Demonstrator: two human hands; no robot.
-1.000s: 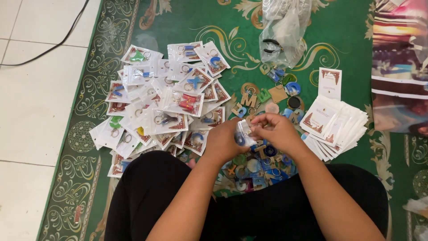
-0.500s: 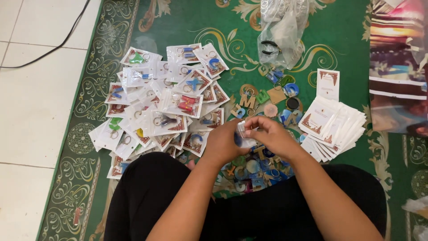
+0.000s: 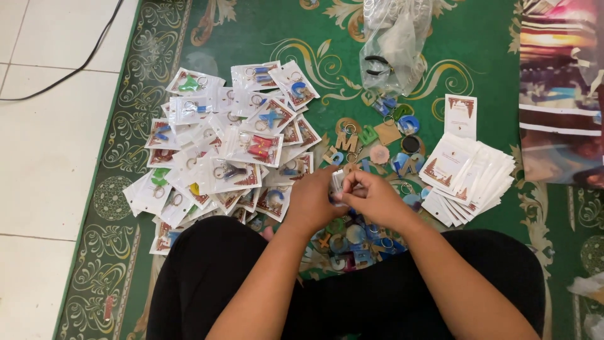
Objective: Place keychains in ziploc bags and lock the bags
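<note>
— Two hands, what's between them?
— A small clear pouch (image 3: 338, 184), pinched by the left hand (image 3: 313, 201) and right hand (image 3: 376, 198), above loose letter keychains (image 3: 352, 242) on the green rug (image 3: 251, 25).

small packet (image 3: 338, 184) mostly hidden by fingers (image 3: 352, 189), contents unclear

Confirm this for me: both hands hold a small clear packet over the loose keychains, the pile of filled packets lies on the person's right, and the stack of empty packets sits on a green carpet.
Wrong on one point. The head view shows the pile of filled packets on the person's left; the stack of empty packets is on the right. The rest holds.
</note>
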